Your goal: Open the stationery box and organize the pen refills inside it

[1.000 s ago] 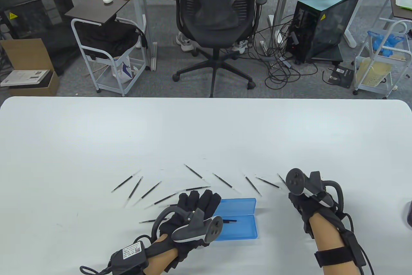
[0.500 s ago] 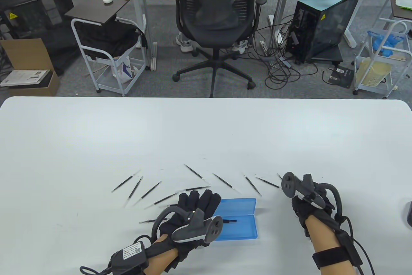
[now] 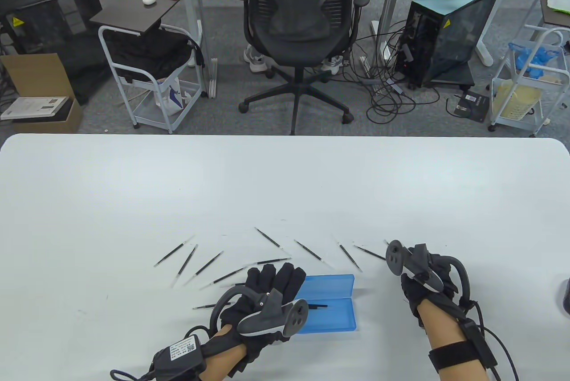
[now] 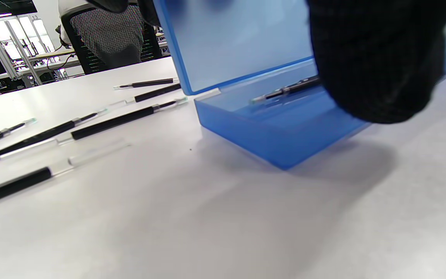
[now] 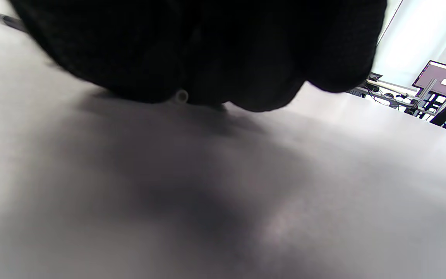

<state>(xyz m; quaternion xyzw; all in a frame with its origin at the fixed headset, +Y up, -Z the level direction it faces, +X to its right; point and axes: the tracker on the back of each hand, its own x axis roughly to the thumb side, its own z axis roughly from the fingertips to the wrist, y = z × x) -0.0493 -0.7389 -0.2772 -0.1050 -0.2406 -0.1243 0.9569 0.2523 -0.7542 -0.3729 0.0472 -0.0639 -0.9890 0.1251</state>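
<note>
An office or computer lab: a black mesh swivel chair (image 3: 303, 20) stands on grey carpet behind a wide white bench (image 3: 285, 185), beside a black desktop computer tower (image 3: 445, 29), tangled black floor cables (image 3: 392, 91) and white wire trolleys (image 3: 147, 82)

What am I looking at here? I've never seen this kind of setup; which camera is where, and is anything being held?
No robot: a person wears black sensor gloves, each with a tracker strapped to its back. The big picture looks down at the white table; the other two come from wrist cameras.

The left hand rests on the open blue stationery box, at its raised lid. One pen refill already lies inside. More refills are scattered on the table beyond it.

The right hand is down on the table by the rightmost refills. Its wrist view shows a small clear tube end under the fingers, probably a refill, but a grip cannot be confirmed.
</note>
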